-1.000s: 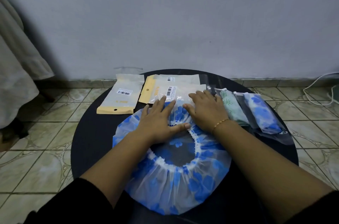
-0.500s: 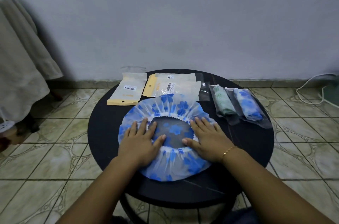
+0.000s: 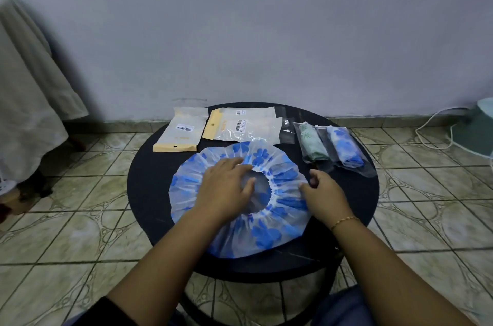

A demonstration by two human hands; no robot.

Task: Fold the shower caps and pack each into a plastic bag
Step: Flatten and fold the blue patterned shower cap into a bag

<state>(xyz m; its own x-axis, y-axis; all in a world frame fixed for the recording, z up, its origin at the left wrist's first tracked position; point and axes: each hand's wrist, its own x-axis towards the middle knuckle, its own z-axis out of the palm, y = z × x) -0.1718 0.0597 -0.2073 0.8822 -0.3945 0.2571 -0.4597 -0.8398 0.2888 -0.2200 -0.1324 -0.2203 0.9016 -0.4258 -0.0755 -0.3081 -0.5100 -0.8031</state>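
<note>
- Now the blue shower cap [image 3: 240, 200] lies spread flat, opening upward, in the middle of the round table [image 3: 149, 192].
- The left hand [image 3: 226, 187] presses it with flat fingers (over the opening).
- The right hand [image 3: 324, 192] pinches its right rim, so this hand seems nearer for folding leftward.

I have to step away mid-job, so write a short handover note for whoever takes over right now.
Left hand: flat on the blue-flowered shower cap, fingers straight, pressing near its elastic opening.
Right hand: at the cap's right edge, fingers loosely curled; a pinch cannot be confirmed.
The cap lies spread open, unfolded, on the round black table.
Done: a green cap packed in a bag and a blue one packed, far right.
Left: fold this cap and bag it; packets lie at the back.
</note>
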